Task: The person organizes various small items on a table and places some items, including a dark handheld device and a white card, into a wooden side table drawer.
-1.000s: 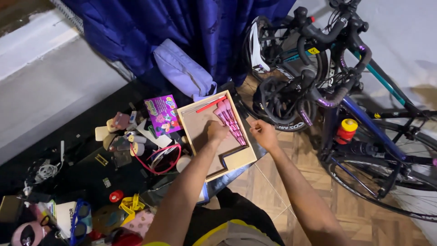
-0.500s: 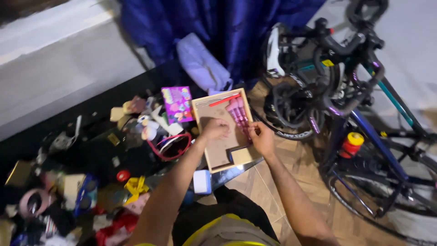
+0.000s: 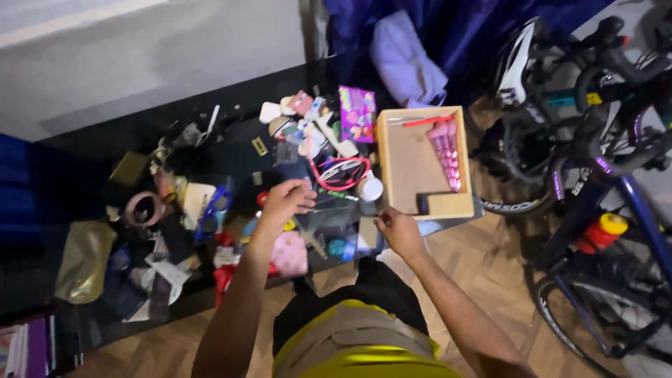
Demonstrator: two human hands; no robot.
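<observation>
Black table (image 3: 231,150) is being crowded w/ clutter; wooden tray (image 3: 413,164) w/ pink brushes (image 3: 446,150) is lying at its right end. Left hand (image 3: 283,203), loosely curled, empty, is being held over small items; right hand (image 3: 399,231), grip unclear, nr tray corner. Best reached slowly, w/o nudging neighbours.

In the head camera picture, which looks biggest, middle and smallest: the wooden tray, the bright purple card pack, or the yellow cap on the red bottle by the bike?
1. Wooden tray, clearly the biggest.
2. Purple card pack, much smaller than the tray beside it.
3. Yellow cap, the smallest. It sits lower down, farther from the camera than the table things, so it may look a bit smaller than it really is.
</observation>
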